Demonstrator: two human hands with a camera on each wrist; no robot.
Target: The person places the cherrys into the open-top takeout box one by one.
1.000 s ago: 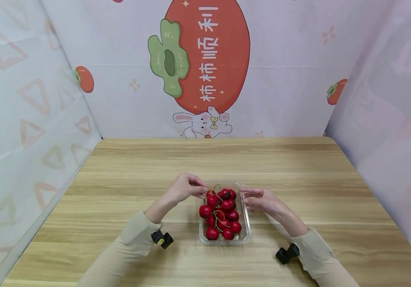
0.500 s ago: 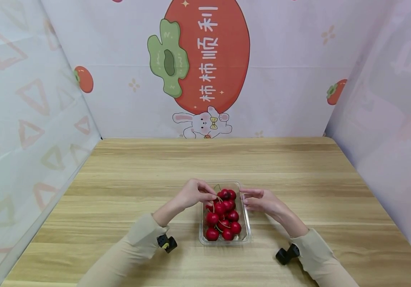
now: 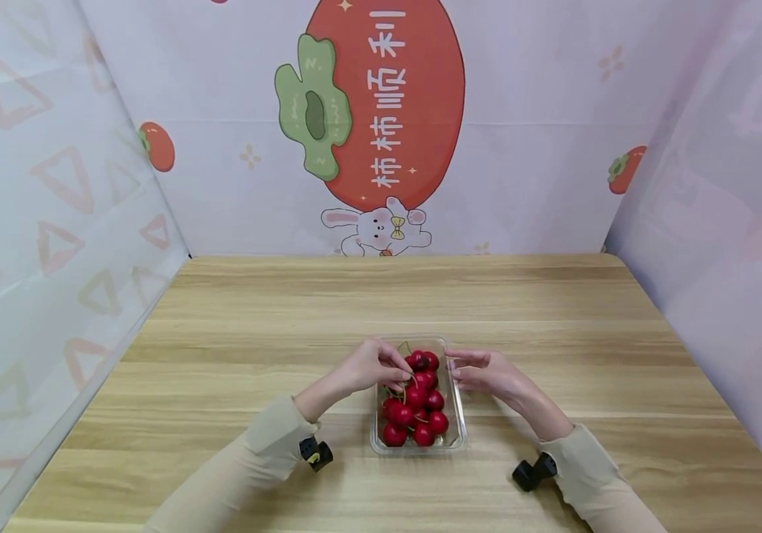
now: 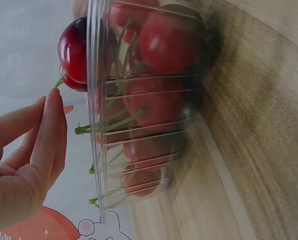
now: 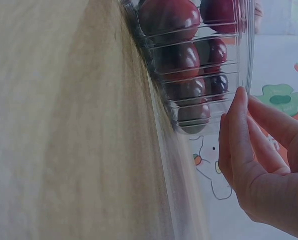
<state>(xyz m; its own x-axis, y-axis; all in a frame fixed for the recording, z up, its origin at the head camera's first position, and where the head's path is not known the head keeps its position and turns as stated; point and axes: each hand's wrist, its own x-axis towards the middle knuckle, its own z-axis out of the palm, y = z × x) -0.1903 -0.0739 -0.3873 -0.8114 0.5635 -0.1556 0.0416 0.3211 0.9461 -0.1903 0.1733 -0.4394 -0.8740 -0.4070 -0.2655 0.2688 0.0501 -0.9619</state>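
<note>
A clear plastic box [image 3: 456, 437] of red cherries stands on the table. My left hand [image 3: 371, 370] is over its left side, pinching a green stem [image 4: 60, 81] between thumb and fingertips. From this stem hangs a dark red cherry [image 4: 74, 50], level with the rim in the left wrist view, with another cherry close behind it. My right hand [image 3: 490, 376] is at the box's right wall, its fingers [image 5: 240, 107] extended and the fingertips touching the rim. More cherries [image 3: 438, 423] with stems fill the box, several of them partly hidden by my left hand.
The wooden table [image 3: 234, 311] reaches a back wall cloth [image 3: 527, 163] printed with persimmons and a rabbit. Side cloths [image 3: 41, 222] close off left and right. A small black camera [image 3: 317, 453] is worn on each wrist.
My left hand has moved from the box's far left corner rightward and nearer over the cherries, shifting some of them right by their stems. The right hand keeps its place at the rim.
</note>
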